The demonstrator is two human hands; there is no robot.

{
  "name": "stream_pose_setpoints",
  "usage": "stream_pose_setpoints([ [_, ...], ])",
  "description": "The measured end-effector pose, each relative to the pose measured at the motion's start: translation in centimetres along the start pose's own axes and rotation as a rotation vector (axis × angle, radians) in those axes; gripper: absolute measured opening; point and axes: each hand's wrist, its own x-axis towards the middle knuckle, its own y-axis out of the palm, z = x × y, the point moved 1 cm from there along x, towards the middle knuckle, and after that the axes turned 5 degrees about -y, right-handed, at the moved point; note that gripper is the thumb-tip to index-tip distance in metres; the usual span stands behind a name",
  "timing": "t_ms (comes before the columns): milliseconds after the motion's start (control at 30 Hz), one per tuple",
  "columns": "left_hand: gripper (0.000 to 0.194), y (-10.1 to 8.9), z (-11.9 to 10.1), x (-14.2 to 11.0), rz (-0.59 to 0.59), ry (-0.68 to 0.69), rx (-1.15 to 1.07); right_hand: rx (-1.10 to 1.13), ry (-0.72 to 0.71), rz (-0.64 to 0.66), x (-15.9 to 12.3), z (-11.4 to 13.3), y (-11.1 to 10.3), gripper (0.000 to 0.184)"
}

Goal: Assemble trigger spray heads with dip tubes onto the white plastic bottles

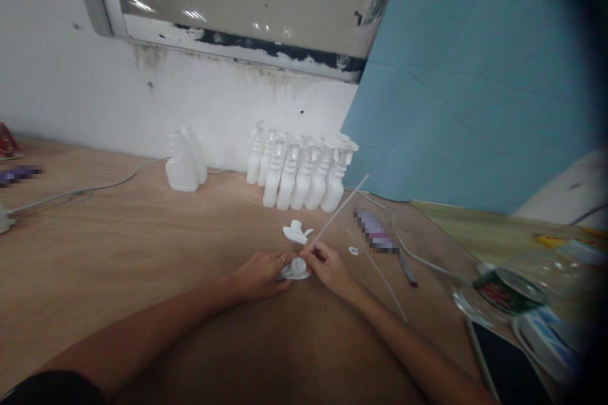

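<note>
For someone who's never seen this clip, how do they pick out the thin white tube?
Start at the white bottles grouped at the back of the wooden table. In front of them, the right hand pinches the thin white tube, which slants up and rightward. Unlike the curved cable lying to its right, it is straight and held.

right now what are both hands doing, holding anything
Left hand: closed, holding a white plastic part.
Right hand: closed, holding a thin white tube.
</note>
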Motion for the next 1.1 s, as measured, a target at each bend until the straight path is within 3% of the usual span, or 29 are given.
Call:
stream_pose_setpoints([
  [200,0.035,-0.3,-0.2,0.0,-0.005,0.009,0.001,-0.072,-0.046,0.036,-0.1,0.4,-0.2,0.023],
  [533,0.039,0.1,0.0,0.0,-0.023,0.008,-0.027,-0.251,-0.123,0.021,-0.8,-0.3,0.3,0.021],
  [900,0.032,0.5,0.0,0.0,-0.028,-0.042,-0.041,-0.336,-0.135,0.090,-0.2,1.2,1.3,0.019],
  [1100,0.035,0.1,-0.2,0.0,-0.051,-0.087,-0.092,-0.269,-0.115,0.046,-0.4,0.3,0.7,0.022],
])
